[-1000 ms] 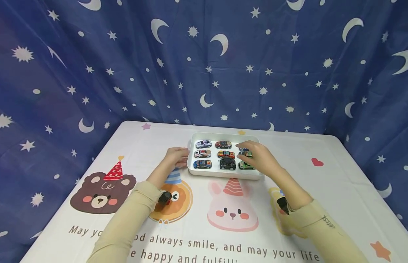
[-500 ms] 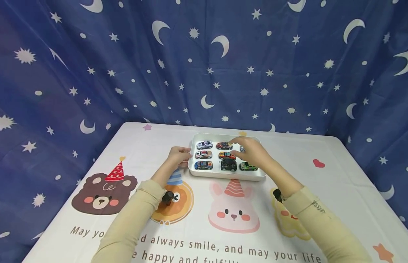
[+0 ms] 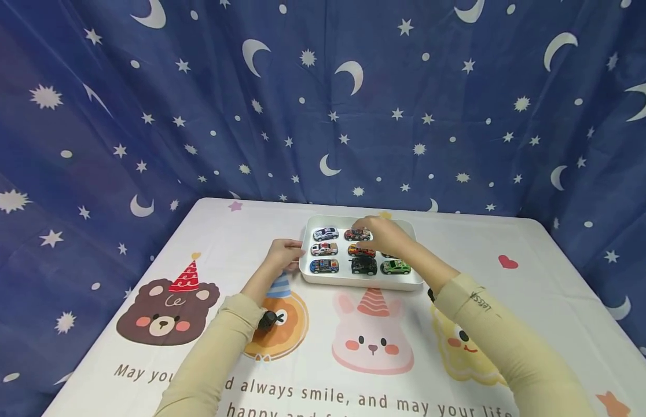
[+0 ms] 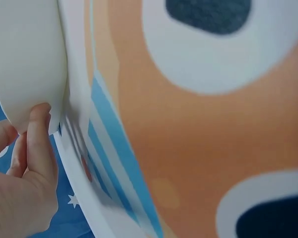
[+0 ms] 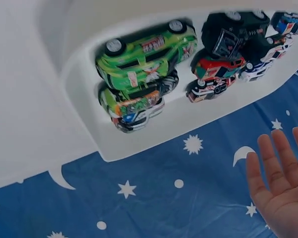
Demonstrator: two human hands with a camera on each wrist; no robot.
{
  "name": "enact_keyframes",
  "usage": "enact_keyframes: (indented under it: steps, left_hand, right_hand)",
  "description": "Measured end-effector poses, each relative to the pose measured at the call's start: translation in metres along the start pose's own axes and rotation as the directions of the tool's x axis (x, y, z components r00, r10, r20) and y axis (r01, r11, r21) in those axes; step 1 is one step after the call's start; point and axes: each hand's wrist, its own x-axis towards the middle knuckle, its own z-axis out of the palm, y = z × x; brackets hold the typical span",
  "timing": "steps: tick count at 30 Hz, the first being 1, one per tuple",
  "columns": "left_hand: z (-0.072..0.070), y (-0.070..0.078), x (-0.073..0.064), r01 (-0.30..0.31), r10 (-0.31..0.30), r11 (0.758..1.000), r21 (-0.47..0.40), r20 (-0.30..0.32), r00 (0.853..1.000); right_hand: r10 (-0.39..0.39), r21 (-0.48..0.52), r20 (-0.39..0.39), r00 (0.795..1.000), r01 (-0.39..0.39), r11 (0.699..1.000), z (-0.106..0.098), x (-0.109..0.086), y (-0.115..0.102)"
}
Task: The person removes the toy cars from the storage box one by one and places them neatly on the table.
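Through the head view I make out two long, close-fitting sleeves in pale yellow-beige cloth: the left sleeve (image 3: 213,347), lightly creased, at lower left, and the right sleeve (image 3: 510,341) at lower right. Dark slanted lettering (image 3: 478,299), too small for me to read surely, marks the right one near its cuff. A stubby black left wrist camera (image 3: 267,320) juts beside its cuff; of the right wrist camera (image 3: 430,295) I catch only a dark sliver. The left hand (image 3: 283,255) and right hand (image 3: 384,234) are bare.

Place: curtained nook, room type unclear | starry curtain (image 3: 281,104) | cartoon tablecloth (image 3: 458,249)
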Motion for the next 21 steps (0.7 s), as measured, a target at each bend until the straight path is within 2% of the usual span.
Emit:
enact_keyframes:
  steps: [8, 15, 19, 21]
  left_hand:
    - [0.003, 0.0, -0.001, -0.03, 0.031, 1.0, 0.004, -0.006, 1.0]
    - [-0.001, 0.003, -0.002, 0.021, -0.02, 0.999, -0.046, 0.038, 0.999]
    - [-0.002, 0.009, -0.002, 0.052, -0.051, 0.997, -0.049, 0.026, 0.998]
    - [-0.002, 0.011, 0.0, 0.072, -0.072, 0.996, -0.05, 0.01, 0.997]
  right_hand:
    - [0.03, -0.026, 0.053, 0.998, -0.029, 0.999, 0.003, 0.028, 0.004]
    - [-0.002, 0.008, 0.079, 0.997, 0.002, 1.0, 0.003, 0.049, 0.014]
    - [0.003, 0.026, 0.107, 0.994, -0.006, 1.0, 0.004, 0.059, 0.012]
    - [0.034, 0.037, 0.133, 0.991, -0.04, 0.999, 0.003, 0.061, 0.007]
